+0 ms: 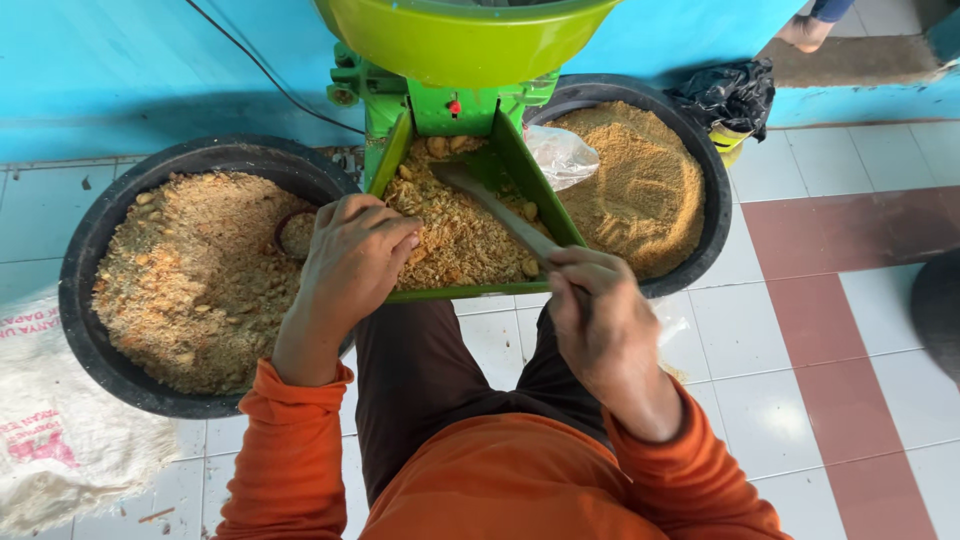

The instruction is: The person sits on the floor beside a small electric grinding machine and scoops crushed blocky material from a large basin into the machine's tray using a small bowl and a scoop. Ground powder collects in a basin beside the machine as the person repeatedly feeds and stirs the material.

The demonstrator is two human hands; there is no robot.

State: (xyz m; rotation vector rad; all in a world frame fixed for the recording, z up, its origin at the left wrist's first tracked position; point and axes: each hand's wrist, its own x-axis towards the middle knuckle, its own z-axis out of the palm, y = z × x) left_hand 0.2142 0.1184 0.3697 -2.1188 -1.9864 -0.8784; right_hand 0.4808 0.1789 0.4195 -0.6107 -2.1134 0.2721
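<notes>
Flanking the green chute tray (560, 215) sit two black tubs (85, 270) of crumbs, left hand (352, 262) fingers curled on the tray's left edge, right hand (598, 315) clenched around a flat stick (500, 212) lying in the tray's coarse crumbs (455, 235).

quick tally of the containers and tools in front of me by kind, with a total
black round tubs: 2, a coarse one and a finer one
green feed tray: 1
green hopper bowl: 1
flat metal scraper, held in the right hand: 1
white sack: 1
total: 6
</notes>
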